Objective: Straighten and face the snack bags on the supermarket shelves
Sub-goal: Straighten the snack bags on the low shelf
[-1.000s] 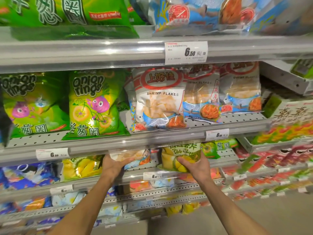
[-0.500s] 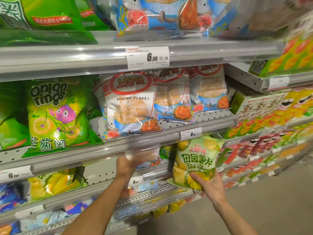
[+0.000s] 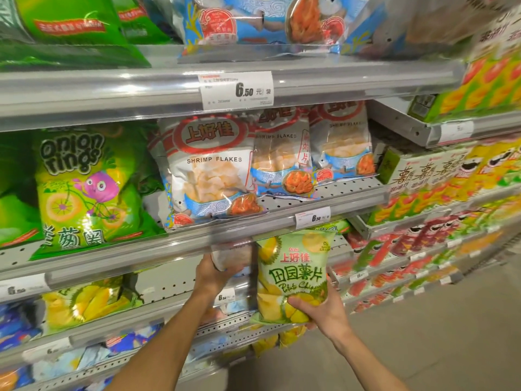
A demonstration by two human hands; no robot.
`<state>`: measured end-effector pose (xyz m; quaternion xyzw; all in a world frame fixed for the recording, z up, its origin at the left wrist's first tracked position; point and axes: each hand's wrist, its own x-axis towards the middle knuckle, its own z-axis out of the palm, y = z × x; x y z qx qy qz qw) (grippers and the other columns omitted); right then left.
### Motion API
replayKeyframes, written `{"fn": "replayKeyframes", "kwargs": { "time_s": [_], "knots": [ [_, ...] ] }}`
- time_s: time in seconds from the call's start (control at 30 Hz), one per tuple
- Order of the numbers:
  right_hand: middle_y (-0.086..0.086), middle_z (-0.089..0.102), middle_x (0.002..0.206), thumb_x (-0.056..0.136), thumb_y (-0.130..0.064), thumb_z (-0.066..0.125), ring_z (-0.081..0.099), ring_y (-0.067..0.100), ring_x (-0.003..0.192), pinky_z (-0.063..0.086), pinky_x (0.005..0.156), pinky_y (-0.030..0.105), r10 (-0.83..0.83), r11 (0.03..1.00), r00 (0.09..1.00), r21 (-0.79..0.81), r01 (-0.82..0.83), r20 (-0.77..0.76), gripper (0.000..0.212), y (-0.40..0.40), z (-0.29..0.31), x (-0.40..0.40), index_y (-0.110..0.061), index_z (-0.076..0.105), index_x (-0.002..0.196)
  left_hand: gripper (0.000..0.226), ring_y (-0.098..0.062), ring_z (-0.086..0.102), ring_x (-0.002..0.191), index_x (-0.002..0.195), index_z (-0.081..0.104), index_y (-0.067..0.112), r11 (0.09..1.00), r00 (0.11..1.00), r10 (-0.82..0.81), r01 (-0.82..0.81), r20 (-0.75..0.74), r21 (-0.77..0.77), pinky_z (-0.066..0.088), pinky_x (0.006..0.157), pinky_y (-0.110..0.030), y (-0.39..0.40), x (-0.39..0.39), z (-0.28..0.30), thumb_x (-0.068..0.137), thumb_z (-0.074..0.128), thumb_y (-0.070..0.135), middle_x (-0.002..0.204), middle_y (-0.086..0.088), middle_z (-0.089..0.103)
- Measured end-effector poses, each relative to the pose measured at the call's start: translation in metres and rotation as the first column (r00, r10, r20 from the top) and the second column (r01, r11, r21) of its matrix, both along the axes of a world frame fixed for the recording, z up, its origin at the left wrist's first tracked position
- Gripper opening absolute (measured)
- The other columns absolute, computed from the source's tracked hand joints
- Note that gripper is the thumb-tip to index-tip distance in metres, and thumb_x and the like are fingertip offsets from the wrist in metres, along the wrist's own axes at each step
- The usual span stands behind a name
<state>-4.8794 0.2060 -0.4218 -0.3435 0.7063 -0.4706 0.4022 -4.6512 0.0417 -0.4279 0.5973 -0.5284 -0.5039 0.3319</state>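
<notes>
My right hand (image 3: 324, 310) grips the bottom of a green and yellow potato chip bag (image 3: 291, 275), held upright in front of the shelf with its face toward me. My left hand (image 3: 215, 273) reaches under the middle shelf rail (image 3: 197, 239) and holds a pale shrimp flakes bag (image 3: 232, 253), partly hidden behind the rail. Above, three shrimp flakes bags (image 3: 211, 170) stand on the middle shelf beside a green onion rings bag (image 3: 84, 187).
A yellow durian-print bag (image 3: 84, 301) lies on the lower shelf at left. Blue bags fill the shelves below. A second shelving unit (image 3: 451, 221) with red, yellow and green packs runs off to the right. Grey floor (image 3: 423, 348) lies at lower right.
My right hand has pulled the potato chip bag out from the lower shelf and raised it upright. My left hand has lifted its bag closer to the rail. The view has shifted right.
</notes>
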Motion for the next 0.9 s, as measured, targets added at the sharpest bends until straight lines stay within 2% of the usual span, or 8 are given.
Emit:
{"fn": "replayKeyframes", "kwargs": {
  "time_s": [0.13,0.3,0.4,0.47,0.6,0.7,0.8,0.9],
  "knots": [
    [-0.009,0.076,0.11,0.049,-0.051,0.097,0.069,0.014,0.11,0.051,0.104,0.047,0.123,0.992,0.992,0.013,-0.123,0.01,0.088,-0.003,0.002,0.027,-0.023,0.062,0.126,0.025,-0.026,0.056,0.064,0.086,0.069,0.01,0.978,0.973,-0.031,0.076,0.227,-0.194,0.05,0.067,-0.039,0.016,0.038,0.003,0.084,0.078,0.033,0.065,-0.004,0.06],
    [-0.011,0.075,0.111,0.055,-0.046,0.097,0.067,0.009,0.11,0.052,0.101,0.035,0.264,0.964,0.964,0.039,-0.264,0.027,0.083,-0.018,0.007,0.087,-0.027,0.06,0.126,0.033,-0.026,0.052,0.116,0.12,0.068,0.007,0.922,0.805,0.024,0.211,0.593,-0.324,0.039,0.106,-0.036,0.055,0.117,-0.003,0.105,0.044,0.024,0.122,-0.01,0.063],
    [-0.017,0.075,0.104,0.056,-0.044,0.097,0.066,-0.001,0.102,0.049,0.08,0.011,0.321,0.946,0.947,0.032,-0.321,0.008,0.074,-0.038,0.01,0.131,-0.031,0.062,0.12,0.038,-0.03,0.051,0.12,0.134,0.059,0.009,0.877,0.624,0.056,0.342,0.779,-0.337,0.042,0.106,-0.039,0.076,0.168,-0.008,0.101,0.048,0.023,0.134,-0.012,0.054],
    [-0.014,0.074,0.107,0.058,-0.041,0.097,0.066,0.005,0.105,0.048,0.08,0.015,0.334,0.942,0.943,0.027,-0.334,0.004,0.073,-0.054,0.013,0.158,-0.03,0.061,0.121,0.048,-0.031,0.048,0.124,0.144,0.049,0.012,0.88,0.481,0.001,0.417,0.877,-0.23,0.039,0.108,-0.04,0.086,0.194,-0.007,0.099,0.05,0.029,0.141,-0.011,0.048],
    [-0.005,0.074,0.108,0.06,-0.036,0.097,0.069,0.015,0.102,0.055,0.087,0.027,0.326,0.945,0.944,-0.011,-0.327,-0.051,0.075,-0.094,0.024,0.199,-0.02,0.061,0.124,0.07,-0.034,0.056,0.124,0.14,0.053,0.005,0.876,0.325,-0.059,0.471,0.944,-0.107,0.043,0.109,-0.048,0.092,0.223,-0.007,0.082,0.073,0.038,0.136,-0.015,0.056],
    [-0.008,0.072,0.101,0.06,-0.033,0.098,0.067,0.008,0.093,0.048,0.074,0.012,0.246,0.965,0.963,-0.069,-0.254,-0.113,0.065,-0.123,0.029,0.22,-0.018,0.065,0.115,0.076,-0.033,0.066,0.109,0.127,0.065,0.004,0.849,0.29,-0.047,0.515,0.956,-0.115,0.053,0.097,-0.048,0.092,0.228,-0.007,0.064,0.086,0.041,0.12,-0.014,0.066],
    [-0.019,0.065,0.094,0.06,-0.038,0.097,0.059,-0.003,0.084,0.043,0.075,0.012,0.231,0.964,0.957,-0.094,-0.25,-0.177,0.059,-0.143,0.027,0.231,-0.026,0.064,0.107,0.08,-0.032,0.04,0.139,0.152,0.034,0.008,0.869,0.326,-0.072,0.484,0.943,-0.101,0.028,0.119,-0.046,0.091,0.228,-0.015,0.089,0.06,0.049,0.15,-0.012,0.041],
    [-0.008,0.066,0.097,0.06,-0.045,0.096,0.061,0.012,0.091,0.048,0.078,0.023,0.248,0.967,0.955,-0.021,-0.255,-0.165,0.068,-0.152,0.017,0.232,-0.019,0.065,0.115,0.08,-0.028,0.011,0.15,0.158,0.004,0.012,0.891,0.319,-0.108,0.451,0.941,-0.051,0.007,0.125,-0.042,0.09,0.228,-0.02,0.098,0.039,0.051,0.162,-0.007,0.013]
  ]
}}
